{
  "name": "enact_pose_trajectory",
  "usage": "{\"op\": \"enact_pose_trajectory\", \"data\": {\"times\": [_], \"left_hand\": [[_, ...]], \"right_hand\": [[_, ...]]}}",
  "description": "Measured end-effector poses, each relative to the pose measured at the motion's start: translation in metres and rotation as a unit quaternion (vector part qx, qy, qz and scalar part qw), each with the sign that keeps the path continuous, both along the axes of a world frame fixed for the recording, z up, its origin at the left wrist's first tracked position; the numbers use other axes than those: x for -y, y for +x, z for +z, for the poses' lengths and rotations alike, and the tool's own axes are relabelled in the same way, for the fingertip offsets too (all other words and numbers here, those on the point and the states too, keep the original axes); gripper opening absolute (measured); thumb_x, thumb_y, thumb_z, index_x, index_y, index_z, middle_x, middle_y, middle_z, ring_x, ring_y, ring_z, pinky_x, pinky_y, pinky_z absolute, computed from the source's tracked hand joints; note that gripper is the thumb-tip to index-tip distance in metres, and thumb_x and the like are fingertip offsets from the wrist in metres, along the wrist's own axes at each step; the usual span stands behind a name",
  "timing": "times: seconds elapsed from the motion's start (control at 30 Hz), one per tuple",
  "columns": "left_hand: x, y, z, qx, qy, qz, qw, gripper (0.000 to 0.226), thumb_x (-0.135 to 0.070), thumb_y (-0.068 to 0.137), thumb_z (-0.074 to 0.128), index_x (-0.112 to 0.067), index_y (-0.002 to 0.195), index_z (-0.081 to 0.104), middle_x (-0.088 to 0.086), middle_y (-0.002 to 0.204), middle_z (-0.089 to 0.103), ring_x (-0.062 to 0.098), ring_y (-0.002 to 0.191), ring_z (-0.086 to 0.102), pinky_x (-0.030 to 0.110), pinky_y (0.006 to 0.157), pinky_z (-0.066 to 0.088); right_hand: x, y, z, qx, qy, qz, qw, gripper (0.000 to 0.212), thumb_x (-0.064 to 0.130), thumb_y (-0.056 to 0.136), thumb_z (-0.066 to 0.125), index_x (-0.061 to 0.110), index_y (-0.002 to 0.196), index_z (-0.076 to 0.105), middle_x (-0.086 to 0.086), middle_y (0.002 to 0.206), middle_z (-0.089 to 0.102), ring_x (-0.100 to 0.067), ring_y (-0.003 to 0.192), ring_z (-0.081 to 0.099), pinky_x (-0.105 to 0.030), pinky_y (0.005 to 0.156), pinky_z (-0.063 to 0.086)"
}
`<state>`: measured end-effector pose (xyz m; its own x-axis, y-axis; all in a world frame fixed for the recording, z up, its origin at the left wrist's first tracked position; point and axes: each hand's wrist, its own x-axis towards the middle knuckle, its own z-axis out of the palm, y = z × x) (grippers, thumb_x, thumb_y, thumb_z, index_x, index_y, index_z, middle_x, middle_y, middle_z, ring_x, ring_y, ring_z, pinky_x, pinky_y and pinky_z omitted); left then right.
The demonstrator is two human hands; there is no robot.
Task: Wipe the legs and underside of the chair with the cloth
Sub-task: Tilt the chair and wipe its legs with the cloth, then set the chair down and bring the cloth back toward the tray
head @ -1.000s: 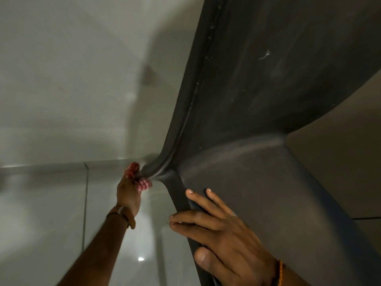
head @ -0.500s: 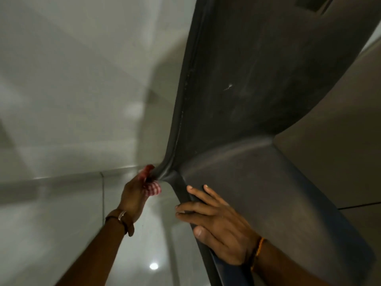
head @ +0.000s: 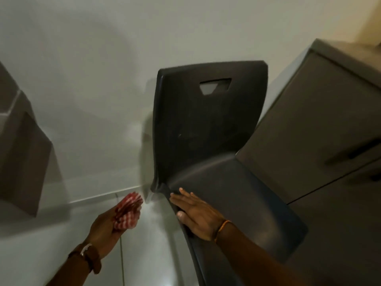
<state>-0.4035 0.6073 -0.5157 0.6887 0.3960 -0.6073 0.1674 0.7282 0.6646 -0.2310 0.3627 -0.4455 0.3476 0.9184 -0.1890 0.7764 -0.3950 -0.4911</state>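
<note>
A dark plastic chair [head: 208,124] stands close against the pale wall [head: 86,58], its backrest with a cut-out handle slot facing me. Just to its right, a grey cabinet [head: 321,112] crowds the seat's far edge, with a dark handle on its front. At the left edge a brownish boxy shape [head: 20,153] juts from the wall; I cannot tell what it is. The floor [head: 148,244] is glossy pale tile.

The left hand [head: 105,228], a brown watch strap at its wrist, is closed around a bunched red-and-white checked cloth [head: 128,211], held just beside the chair's rear left corner and not touching it. The right hand [head: 195,213] lies flat with fingers spread wide on the seat's left edge, holding nothing.
</note>
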Motion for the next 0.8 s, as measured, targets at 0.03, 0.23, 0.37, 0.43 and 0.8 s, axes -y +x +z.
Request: {"op": "enact_pose_trajectory", "data": {"times": [0.03, 0.23, 0.37, 0.43, 0.8], "left_hand": [[0.007, -0.002, 0.013, -0.002, -0.005, -0.002, 1.000, 0.038, -0.017, 0.109, 0.045, 0.005, 0.121, 0.073, 0.030, 0.123, 0.074, 0.045, 0.110, 0.074, 0.037, 0.078, 0.067], [0.069, 0.039, 0.140, 0.194, -0.169, -0.072, 0.964, 0.065, -0.019, 0.099, 0.009, 0.002, 0.159, 0.024, 0.020, 0.168, 0.024, 0.042, 0.154, 0.023, 0.056, 0.129, 0.012], [0.105, 0.102, 0.233, 0.190, -0.155, -0.120, 0.962, 0.060, -0.030, 0.092, 0.052, 0.006, 0.139, 0.063, 0.032, 0.145, 0.060, 0.048, 0.129, 0.063, 0.061, 0.108, 0.047], [0.133, 0.134, 0.282, 0.203, -0.094, -0.153, 0.963, 0.054, -0.022, 0.094, 0.056, 0.001, 0.143, 0.060, 0.030, 0.143, 0.063, 0.045, 0.128, 0.065, 0.053, 0.104, 0.054], [0.391, 0.259, 0.485, 0.227, 0.076, -0.303, 0.923, 0.030, -0.012, 0.111, 0.045, -0.010, 0.132, 0.067, 0.019, 0.111, 0.074, 0.034, 0.105, 0.070, 0.043, 0.083, 0.065]], "right_hand": [[0.007, 0.000, 0.020, -0.002, 0.010, -0.011, 1.000, 0.053, 0.025, 0.116, 0.041, 0.013, 0.167, 0.029, -0.002, 0.176, 0.026, -0.019, 0.167, 0.006, -0.039, 0.135, 0.006], [0.073, 0.016, 0.144, 0.031, 0.037, -0.062, 0.997, 0.056, 0.032, 0.115, 0.039, 0.018, 0.168, 0.027, 0.002, 0.177, 0.024, -0.014, 0.167, 0.006, -0.038, 0.136, 0.007], [0.137, 0.034, 0.228, 0.074, 0.056, -0.121, 0.988, 0.058, 0.037, 0.114, 0.037, 0.021, 0.168, 0.026, 0.004, 0.177, 0.024, -0.010, 0.166, 0.007, -0.038, 0.136, 0.009], [0.176, 0.042, 0.269, 0.100, 0.063, -0.160, 0.980, 0.058, 0.037, 0.114, 0.038, 0.022, 0.168, 0.026, 0.004, 0.177, 0.025, -0.010, 0.166, 0.008, -0.038, 0.136, 0.009], [0.426, 0.055, 0.424, 0.264, 0.029, -0.383, 0.885, 0.066, 0.050, 0.109, 0.032, 0.025, 0.169, 0.022, 0.005, 0.178, 0.017, -0.013, 0.165, 0.004, -0.045, 0.136, 0.009]]}}
